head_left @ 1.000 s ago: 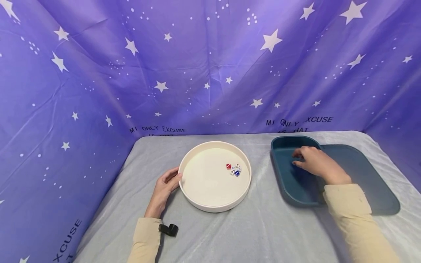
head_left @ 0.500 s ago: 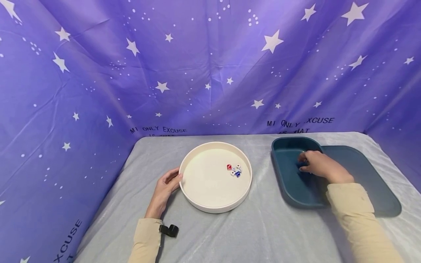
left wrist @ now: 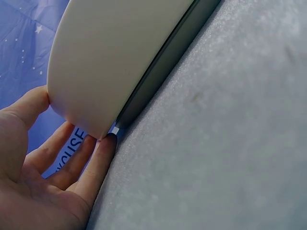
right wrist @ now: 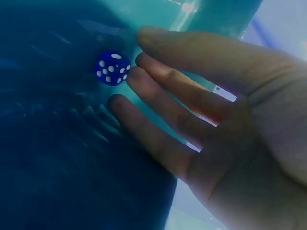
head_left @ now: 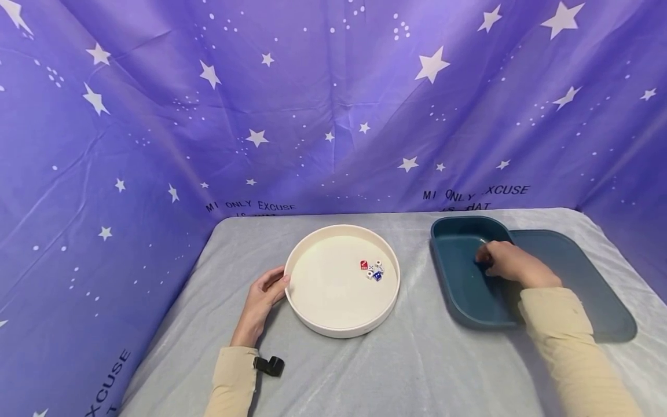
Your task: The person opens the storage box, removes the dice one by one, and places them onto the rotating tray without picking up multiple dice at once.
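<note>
My left hand (head_left: 260,300) holds the near-left edge of a round cream tray (head_left: 323,289). In the left wrist view, its thumb is at the rim and its fingertips at the tray's lower edge. A red die (head_left: 363,264), a blue die (head_left: 377,276) and several white dice (head_left: 370,274) lie on the tray's right side. Inside a deep teal container (head_left: 464,289) is my right hand (head_left: 513,265), fingers bent downward. In the right wrist view, a blue die with white pips (right wrist: 112,68) lies at the fingertips, and the thumb stands apart from it.
A flat teal tray or lid (head_left: 578,284) lies right of the container, beneath my right forearm. Grey cloth (head_left: 417,359) covers the table. A purple star-patterned curtain (head_left: 333,116) bounds the back and sides. A black strap device (head_left: 269,366) sits at my left wrist.
My right hand has moved slightly right and lower within the teal container, its fingers drawing closer to the bottom. My left hand and the round tray have stayed in place.
</note>
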`<state>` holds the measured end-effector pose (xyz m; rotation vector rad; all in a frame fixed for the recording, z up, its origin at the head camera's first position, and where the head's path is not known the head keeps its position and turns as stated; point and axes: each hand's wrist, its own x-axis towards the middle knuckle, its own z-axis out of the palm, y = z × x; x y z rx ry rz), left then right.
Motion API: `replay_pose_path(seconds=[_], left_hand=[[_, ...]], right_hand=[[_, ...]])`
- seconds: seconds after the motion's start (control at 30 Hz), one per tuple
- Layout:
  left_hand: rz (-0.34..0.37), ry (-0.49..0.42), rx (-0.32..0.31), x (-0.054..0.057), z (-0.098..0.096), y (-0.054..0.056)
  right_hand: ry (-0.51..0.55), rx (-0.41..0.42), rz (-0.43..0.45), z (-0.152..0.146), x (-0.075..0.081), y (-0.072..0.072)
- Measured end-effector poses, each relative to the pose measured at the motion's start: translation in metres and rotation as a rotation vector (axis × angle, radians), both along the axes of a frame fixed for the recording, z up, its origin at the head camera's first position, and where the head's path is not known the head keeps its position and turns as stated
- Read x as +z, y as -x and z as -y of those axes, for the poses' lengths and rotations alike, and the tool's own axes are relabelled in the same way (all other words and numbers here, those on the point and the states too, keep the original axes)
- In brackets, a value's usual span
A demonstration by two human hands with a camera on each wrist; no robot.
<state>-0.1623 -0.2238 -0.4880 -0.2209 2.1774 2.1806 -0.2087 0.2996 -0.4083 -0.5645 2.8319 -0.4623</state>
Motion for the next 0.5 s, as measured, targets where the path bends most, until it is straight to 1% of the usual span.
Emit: replay_pose_path(seconds=[0.13, 0.33, 0.5], left_hand=[[-0.001, 0.004, -0.003, -0.0008, -0.0005, 0.0], [-0.004, 0.021, 0.0, -0.0031, -0.0003, -0.0006], [0.0, 0.015, 0.008, -0.0019, -0.0005, 0.0005]], right_hand=[[-0.001, 0.002, 0.002, -0.0014, -0.0031, 0.0003], [0.006, -0.02, 0.033, -0.0028, -0.0057, -0.0007], [0.007, -0.028, 0.026, -0.0021, -0.0057, 0.0008]])
